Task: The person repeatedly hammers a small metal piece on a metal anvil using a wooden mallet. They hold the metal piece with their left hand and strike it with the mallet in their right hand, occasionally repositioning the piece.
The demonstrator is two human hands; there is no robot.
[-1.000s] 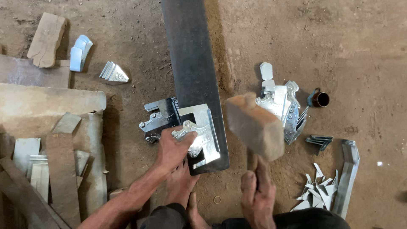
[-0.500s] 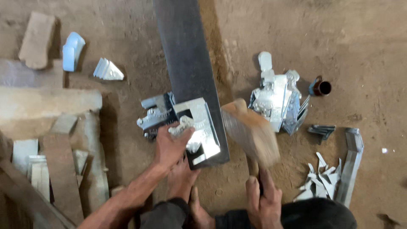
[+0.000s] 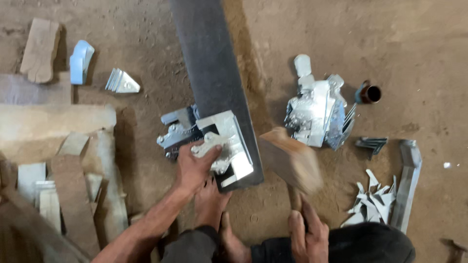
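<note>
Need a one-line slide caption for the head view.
Left hand presses a metal bracket on a dark steel bar; right hand grips a wooden mallet, blurred beside it.

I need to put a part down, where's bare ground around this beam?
Bare dirt floor lies upper right, beyond the metal parts pile and small can. Another patch sits between the folded triangle piece and dark beam. Crowded: wood scraps left, offcuts lower right.

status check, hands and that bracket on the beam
Left hand pressing shiny metal bracket onto dark steel beam. Right hand gripping wooden mallet, blurred beside beam. Nothing between mallet and bracket.
</note>
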